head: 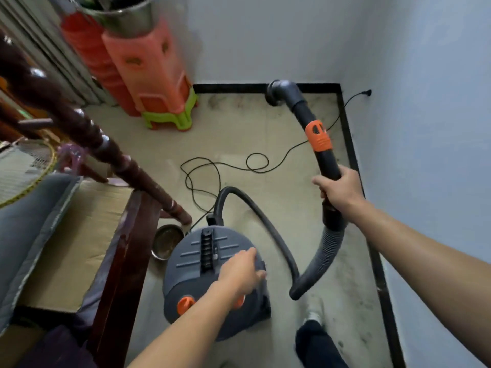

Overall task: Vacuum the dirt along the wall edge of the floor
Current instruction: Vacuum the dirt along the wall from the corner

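Observation:
A grey canister vacuum (196, 264) with orange knobs stands on the floor in front of me. My left hand (243, 273) lies over its top right side, fingers stretched, and is blurred. My right hand (341, 188) grips the black wand (328, 162), which carries an orange collar. The grey nozzle (281, 92) at the wand's far end touches the floor by the black skirting of the far wall. Dark dirt smudges (233, 102) mark the floor along that wall and along the right wall (356, 301). A ribbed hose (322, 258) loops from the wand back to the canister.
The black power cord (210, 168) coils across the floor to a wall plug (368, 92). Stacked orange stools (148, 67) stand at the far left corner. A dark wooden bed frame (125, 235) and a metal bowl (166, 241) lie left. My foot (314, 309) is near the hose.

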Action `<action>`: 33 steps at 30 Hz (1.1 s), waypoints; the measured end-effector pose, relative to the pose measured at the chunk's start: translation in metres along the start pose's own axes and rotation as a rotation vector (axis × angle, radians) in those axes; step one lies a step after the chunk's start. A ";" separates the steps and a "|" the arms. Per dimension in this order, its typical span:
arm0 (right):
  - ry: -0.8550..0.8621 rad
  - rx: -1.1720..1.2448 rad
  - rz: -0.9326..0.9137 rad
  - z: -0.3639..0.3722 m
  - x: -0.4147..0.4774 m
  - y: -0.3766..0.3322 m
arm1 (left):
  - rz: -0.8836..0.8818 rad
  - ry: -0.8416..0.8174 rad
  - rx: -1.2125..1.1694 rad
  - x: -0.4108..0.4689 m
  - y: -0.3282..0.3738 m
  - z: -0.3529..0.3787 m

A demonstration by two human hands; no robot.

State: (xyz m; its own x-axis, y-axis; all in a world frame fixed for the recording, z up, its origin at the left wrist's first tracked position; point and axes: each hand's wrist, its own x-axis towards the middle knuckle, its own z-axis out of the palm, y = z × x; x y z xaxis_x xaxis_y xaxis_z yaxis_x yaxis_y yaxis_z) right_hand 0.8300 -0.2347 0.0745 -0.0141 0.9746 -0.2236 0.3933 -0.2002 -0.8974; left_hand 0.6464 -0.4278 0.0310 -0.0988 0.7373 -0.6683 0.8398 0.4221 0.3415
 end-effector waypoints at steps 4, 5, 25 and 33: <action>-0.025 0.231 0.028 -0.041 0.069 -0.043 | -0.067 -0.112 -0.315 0.039 0.076 -0.014; -0.039 0.284 0.045 -0.051 0.085 -0.053 | -0.089 -0.146 -0.415 0.049 0.094 -0.018; -0.496 1.033 0.405 -0.056 0.335 -0.234 | -0.570 -0.179 -1.996 0.294 0.183 -0.257; -0.618 0.929 0.642 -0.067 0.444 -0.241 | -0.578 -0.014 -2.018 0.398 0.170 -0.403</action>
State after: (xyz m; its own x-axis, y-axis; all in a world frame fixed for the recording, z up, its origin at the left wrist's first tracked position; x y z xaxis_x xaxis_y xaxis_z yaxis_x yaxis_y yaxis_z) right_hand 0.7901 0.2528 0.2173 -0.5813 0.5193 -0.6264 -0.2926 -0.8517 -0.4347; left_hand 0.5345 0.1496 0.0894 -0.0633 0.3443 -0.9367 -0.8896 0.4059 0.2093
